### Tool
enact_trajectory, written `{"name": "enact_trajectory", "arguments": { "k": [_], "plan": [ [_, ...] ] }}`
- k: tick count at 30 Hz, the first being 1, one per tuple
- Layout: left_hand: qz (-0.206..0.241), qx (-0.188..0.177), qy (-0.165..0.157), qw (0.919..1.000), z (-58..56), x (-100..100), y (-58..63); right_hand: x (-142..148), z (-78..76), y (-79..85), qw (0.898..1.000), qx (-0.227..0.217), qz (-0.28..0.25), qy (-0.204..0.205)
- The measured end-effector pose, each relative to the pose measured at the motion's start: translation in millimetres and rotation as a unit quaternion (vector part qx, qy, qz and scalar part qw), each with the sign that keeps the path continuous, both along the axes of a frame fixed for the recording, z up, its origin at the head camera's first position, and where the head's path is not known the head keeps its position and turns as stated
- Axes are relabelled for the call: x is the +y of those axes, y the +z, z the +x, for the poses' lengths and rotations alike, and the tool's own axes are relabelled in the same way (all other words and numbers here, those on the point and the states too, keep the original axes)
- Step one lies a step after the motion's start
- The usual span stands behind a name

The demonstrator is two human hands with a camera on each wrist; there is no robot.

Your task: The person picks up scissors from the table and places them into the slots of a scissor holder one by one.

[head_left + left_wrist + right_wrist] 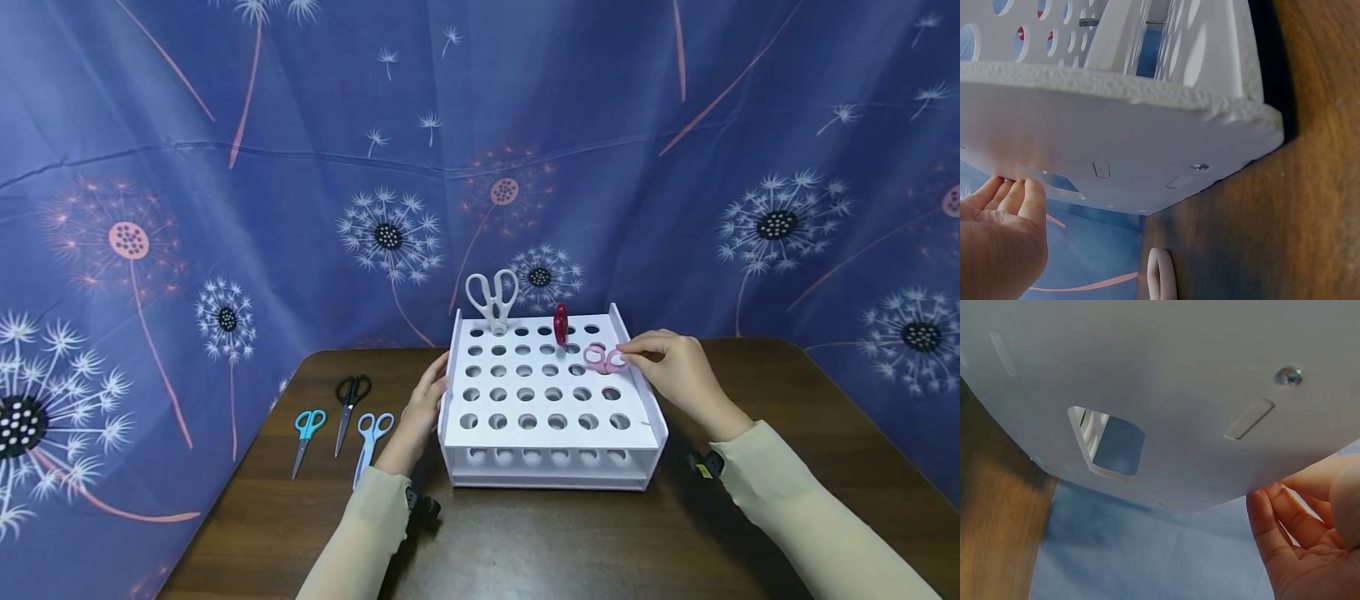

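Note:
A white rack with rows of round holes stands on the table. My right hand pinches one handle loop of the pink scissors at the rack's right side; their blades are hidden. In the right wrist view the rack's side panel hides the scissors and the fingertips. My left hand touches the rack's left side panel, its fingers fairly straight. White-handled scissors stand upright at the back left of the rack. Red-handled scissors stand upright right of the middle.
Left of the rack on the brown table lie teal scissors, black scissors and light blue scissors, the last close beside my left forearm. A blue dandelion-print cloth hangs behind the table.

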State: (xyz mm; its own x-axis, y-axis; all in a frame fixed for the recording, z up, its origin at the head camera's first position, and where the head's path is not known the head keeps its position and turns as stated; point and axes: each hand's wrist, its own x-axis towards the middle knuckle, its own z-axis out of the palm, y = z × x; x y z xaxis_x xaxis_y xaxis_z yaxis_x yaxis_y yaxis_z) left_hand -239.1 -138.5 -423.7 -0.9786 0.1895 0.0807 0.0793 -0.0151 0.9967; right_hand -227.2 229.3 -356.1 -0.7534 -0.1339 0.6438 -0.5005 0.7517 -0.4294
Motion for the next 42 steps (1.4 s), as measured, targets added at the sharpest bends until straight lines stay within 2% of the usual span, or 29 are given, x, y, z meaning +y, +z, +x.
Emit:
{"name": "enact_trajectory", "arguments": {
  "k": [8,16,21,27,36,42],
  "plan": [
    [0.002,0.004,0.000,1.0000,-0.1,-0.7,0.8,-0.7,0.7,2.3,1.000,-0.019,0.000,-0.002],
    [0.003,0.000,0.001,1.0000,-1.2,0.0,-4.4,1.5,1.7,-1.2,0.997,-0.077,-0.029,0.006],
    [0.003,-0.002,0.005,1.0000,-0.9,0.4,-4.3,2.1,2.2,-0.3,0.994,-0.096,-0.048,0.013],
    [0.009,0.000,0.000,1.0000,-1.5,-0.2,-2.8,5.7,3.3,-3.9,0.987,-0.124,-0.095,0.034],
    [0.019,0.005,-0.005,0.9998,0.4,0.7,0.0,11.0,10.1,-14.6,0.979,-0.144,-0.137,0.038],
    [0.018,0.007,0.000,0.9998,0.5,0.5,-1.8,9.1,11.6,-18.2,0.965,-0.175,-0.185,0.063]
  ]
}}
